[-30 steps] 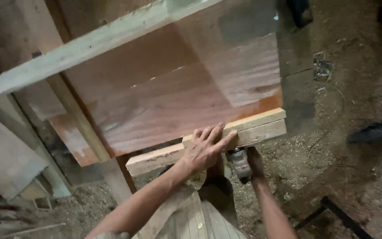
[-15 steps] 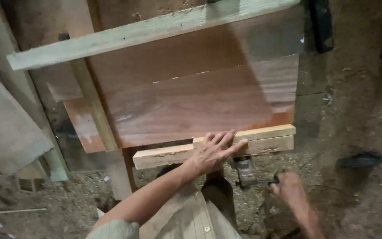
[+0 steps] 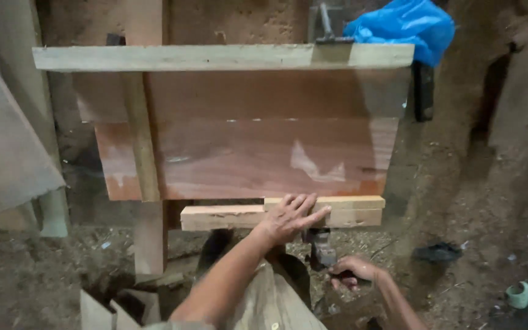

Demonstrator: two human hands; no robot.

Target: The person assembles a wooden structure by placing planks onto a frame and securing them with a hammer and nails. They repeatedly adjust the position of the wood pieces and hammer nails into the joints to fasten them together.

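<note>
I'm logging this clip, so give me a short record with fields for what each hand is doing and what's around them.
left hand: flat on the pale wood strips, palm down
right hand: below the panel, gripping the handle of a metal clamp
panel: reddish-brown wood panel, glossy
top: long pale batten across the far edge
behind: blue plastic bag
ground: dirt floor strewn with sawdust

The right hand (image 3: 352, 271) has been drawn down and to the right, away from the wood strips (image 3: 282, 214). It is now closed on the handle of the metal clamp (image 3: 322, 250).
</note>
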